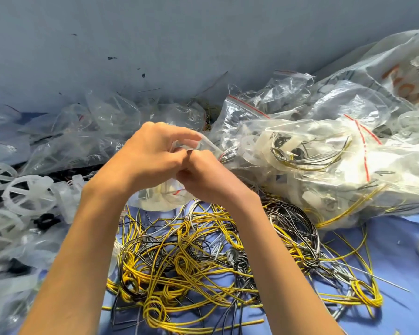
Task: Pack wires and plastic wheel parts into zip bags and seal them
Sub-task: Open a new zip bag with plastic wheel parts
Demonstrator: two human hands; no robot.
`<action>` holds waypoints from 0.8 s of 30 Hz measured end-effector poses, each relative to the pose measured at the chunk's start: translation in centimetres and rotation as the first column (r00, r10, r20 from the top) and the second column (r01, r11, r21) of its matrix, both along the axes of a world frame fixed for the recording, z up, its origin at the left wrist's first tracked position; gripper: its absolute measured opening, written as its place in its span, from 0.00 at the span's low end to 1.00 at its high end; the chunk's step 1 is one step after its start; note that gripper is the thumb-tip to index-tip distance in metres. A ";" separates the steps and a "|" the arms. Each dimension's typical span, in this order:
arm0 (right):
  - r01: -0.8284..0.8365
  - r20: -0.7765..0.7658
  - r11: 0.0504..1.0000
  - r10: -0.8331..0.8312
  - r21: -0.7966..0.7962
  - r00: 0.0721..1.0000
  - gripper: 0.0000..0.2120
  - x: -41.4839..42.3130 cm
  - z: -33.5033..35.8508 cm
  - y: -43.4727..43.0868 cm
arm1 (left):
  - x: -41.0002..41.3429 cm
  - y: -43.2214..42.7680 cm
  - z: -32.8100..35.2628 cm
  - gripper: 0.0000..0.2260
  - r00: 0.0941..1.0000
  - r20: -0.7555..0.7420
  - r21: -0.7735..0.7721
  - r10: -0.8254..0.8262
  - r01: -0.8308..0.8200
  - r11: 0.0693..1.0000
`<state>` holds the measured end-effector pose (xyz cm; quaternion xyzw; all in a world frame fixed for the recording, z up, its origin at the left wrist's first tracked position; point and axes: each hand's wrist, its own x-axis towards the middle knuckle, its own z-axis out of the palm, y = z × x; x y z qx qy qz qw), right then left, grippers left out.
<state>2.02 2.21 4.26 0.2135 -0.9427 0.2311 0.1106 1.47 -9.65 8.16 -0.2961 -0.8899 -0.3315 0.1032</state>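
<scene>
My left hand [147, 155] and my right hand [209, 178] meet at the middle of the view, both pinching the top edge of a clear zip bag [163, 198] that hangs under them. The bag holds white plastic parts; its red seal line shows between my wrists. Below my forearms lies a tangle of yellow, black and grey wires [203, 257] on the blue cloth. Translucent plastic wheels [30, 194] lie at the left.
A heap of filled zip bags [336, 165] with red seal strips rises at the right. Empty clear bags [102, 131] are piled at the back left against a blue-grey wall [179, 32]. Small black rings [45, 221] lie among the wheels.
</scene>
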 end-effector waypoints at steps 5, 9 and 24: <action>-0.090 0.192 0.990 0.068 0.111 0.979 0.12 0.4 -0.5 -0.4 | 0.0 0.0 0.0 0.21 1.000 0.023 0.028 -0.004 0.003 1.000; -0.015 0.222 0.988 -0.020 0.156 0.975 0.10 0.3 -0.2 0.7 | -0.1 -0.4 -0.1 0.21 0.999 0.032 0.019 0.016 -0.017 1.000; -0.084 0.180 0.985 0.057 0.147 0.982 0.12 0.0 -0.6 0.1 | 0.0 -0.6 0.4 0.21 0.999 0.029 0.052 -0.031 0.030 0.998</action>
